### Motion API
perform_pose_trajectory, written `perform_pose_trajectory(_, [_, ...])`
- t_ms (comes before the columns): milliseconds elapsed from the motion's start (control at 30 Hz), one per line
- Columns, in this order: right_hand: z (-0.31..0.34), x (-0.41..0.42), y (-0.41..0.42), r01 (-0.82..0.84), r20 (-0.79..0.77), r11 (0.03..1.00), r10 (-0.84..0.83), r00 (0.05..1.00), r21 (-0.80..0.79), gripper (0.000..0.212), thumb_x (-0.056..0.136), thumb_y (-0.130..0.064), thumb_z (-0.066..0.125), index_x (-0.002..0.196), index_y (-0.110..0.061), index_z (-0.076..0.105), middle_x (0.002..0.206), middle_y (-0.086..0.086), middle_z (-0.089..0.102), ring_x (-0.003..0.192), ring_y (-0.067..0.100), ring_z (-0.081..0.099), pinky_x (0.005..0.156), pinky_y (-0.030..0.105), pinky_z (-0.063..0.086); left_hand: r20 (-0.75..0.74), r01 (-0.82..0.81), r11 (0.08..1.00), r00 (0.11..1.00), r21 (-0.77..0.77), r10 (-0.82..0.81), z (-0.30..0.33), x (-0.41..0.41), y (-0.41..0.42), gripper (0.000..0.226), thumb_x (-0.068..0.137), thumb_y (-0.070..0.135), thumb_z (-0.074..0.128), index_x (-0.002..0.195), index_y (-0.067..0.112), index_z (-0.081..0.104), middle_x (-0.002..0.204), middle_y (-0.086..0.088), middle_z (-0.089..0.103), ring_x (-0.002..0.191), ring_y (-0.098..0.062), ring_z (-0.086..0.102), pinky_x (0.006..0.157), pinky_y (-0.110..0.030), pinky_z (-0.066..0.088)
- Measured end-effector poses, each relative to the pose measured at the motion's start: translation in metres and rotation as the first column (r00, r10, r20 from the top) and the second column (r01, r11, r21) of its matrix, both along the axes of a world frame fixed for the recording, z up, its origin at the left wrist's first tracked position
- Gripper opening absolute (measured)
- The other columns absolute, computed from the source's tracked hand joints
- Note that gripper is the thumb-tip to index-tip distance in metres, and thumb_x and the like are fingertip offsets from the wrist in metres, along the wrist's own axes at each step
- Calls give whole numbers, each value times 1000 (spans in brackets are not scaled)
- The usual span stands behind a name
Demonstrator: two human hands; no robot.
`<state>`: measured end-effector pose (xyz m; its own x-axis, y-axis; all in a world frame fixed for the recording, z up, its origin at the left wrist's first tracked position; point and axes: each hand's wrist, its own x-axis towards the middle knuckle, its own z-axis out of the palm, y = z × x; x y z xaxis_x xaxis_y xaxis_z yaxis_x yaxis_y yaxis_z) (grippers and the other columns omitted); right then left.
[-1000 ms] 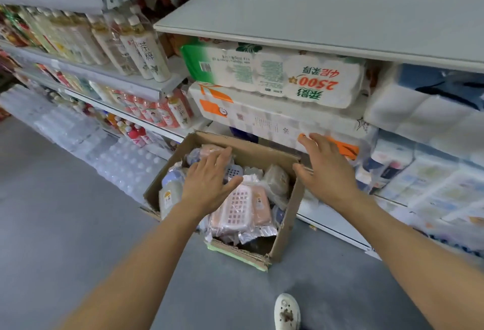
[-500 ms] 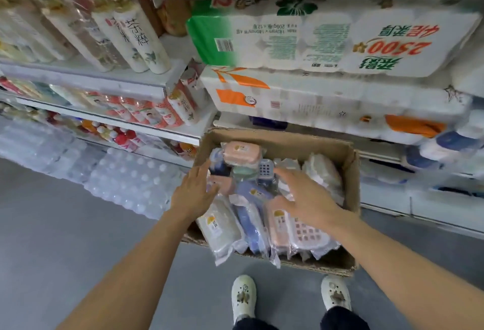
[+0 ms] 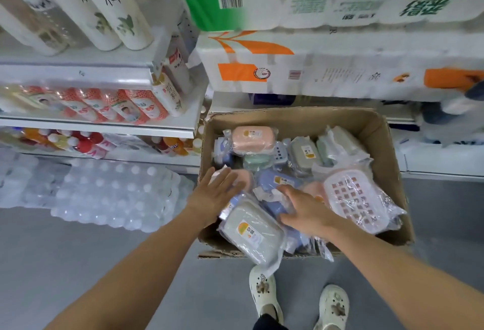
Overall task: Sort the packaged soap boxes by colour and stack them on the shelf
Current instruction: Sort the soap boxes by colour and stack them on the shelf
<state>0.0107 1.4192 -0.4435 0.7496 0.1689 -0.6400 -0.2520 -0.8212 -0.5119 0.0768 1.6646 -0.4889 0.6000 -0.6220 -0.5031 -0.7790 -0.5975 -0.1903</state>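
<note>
Both hands have been brought down from the box's rim and the shelf edge into the cardboard box [image 3: 379,130], and the view has been tipped downward and drawn closer, so that the box fills the middle of the frame with the feet seen below it. Sorting is judged to be only at its start: no soap box has been lifted out, and every package is seen heaped inside the box on the floor, below the paper-roll packs [image 3: 340,65] on the shelf. The left hand [image 3: 214,193] is held flat, fingers straight and spread, laid over a pink package at the near-left of the heap; nothing is gripped by it. The right hand [image 3: 303,209] is lowered palm-down onto the blue soap boxes [image 3: 277,180] in the centre, its fingers loosely bent over the wrapping; whether one is actually grasped cannot be told. A white soap box [image 3: 251,230] is seen tilted over the near rim between the two forearms, a pink perforated one [image 3: 351,198] just right of the right hand, and a peach one [image 3: 252,139] at the back. Both forearms are stretched forward and downward.
</note>
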Motion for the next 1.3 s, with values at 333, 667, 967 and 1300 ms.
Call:
perform_pose_trajectory(333, [16, 31, -8, 562, 56, 782, -596, 801, 271, 21, 83, -11, 65, 81, -22, 47, 81, -5, 50, 75, 12, 50, 60, 23, 36, 29, -109, 985, 993, -134, 114, 6, 37, -4, 101, 74, 58, 73, 150, 25, 15, 150, -5, 27, 143, -29, 20, 118, -44, 20])
perform_pose_trajectory(667, [92, 52, -73, 733, 34, 348, -913, 406, 585, 19, 84, -2, 63, 93, -18, 57, 83, -1, 58, 71, 15, 56, 66, 27, 44, -97, -512, 636, 816, -577, 570, 100, 62, -53, 90, 63, 51, 81, 137, 18, 42, 127, -7, 49, 116, -32, 48, 90, -42, 43])
perform_pose_trajectory(967, [165, -2, -193, 656, 2, 99, -989, 147, 748, 28, 89, 1, 55, 79, -25, 49, 77, -5, 57, 65, 8, 54, 52, 16, 43, -198, -445, 537, 868, -717, 455, 188, 28, -194, 86, 61, 68, 70, 130, 24, 45, 118, 1, 52, 105, -24, 53, 86, -44, 50])
perform_pose_trajectory(1300, [213, -163, -434, 637, 35, -19, -997, -73, 771, 35, 67, -19, 66, 100, -18, 53, 96, 3, 59, 78, 16, 56, 61, 27, 44, -303, -389, 521, 921, -759, 247, 212, -76, -464, 82, 55, 84, 66, 115, 31, 49, 106, 6, 58, 94, -21, 58, 78, -44, 53])
